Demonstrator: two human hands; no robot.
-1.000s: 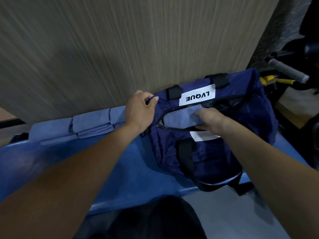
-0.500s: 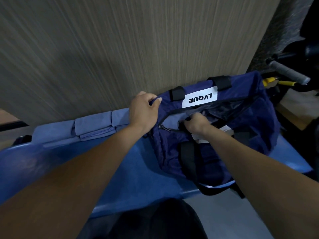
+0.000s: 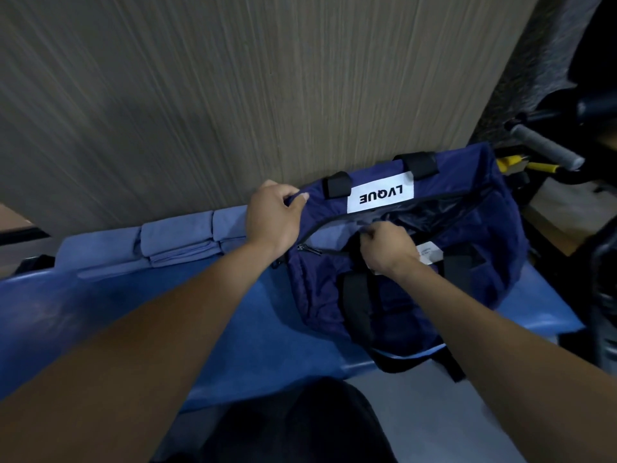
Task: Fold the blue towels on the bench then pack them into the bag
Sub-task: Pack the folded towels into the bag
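Blue padding is covering the bench (image 3: 167, 315), and its front edge is running from the lower left toward the right, where the corner is showing just under the bag. At the far left edge, against the wooden wall (image 3: 233, 95), the folded blue towels (image 3: 173, 243) are lying in a row, touching each other, with bare bench surface in front of them. The left hand (image 3: 275, 218) is reaching over that bare part and is gripping the rim of the navy bag (image 3: 484, 248) at its left end, fingers curled over the fabric. The bag is sitting on the right part of the bench, its back touching the wall, its mouth standing open. One light blue towel (image 3: 334, 233) is lying inside the opening, just under the rim. The right hand (image 3: 387, 248) is resting at the near edge of the opening, fingers curled and pinching the bag fabric there. A black strap (image 3: 410, 360) is hanging over the bench front edge. To the right of the bag, a grey handle (image 3: 544, 150) is standing close.
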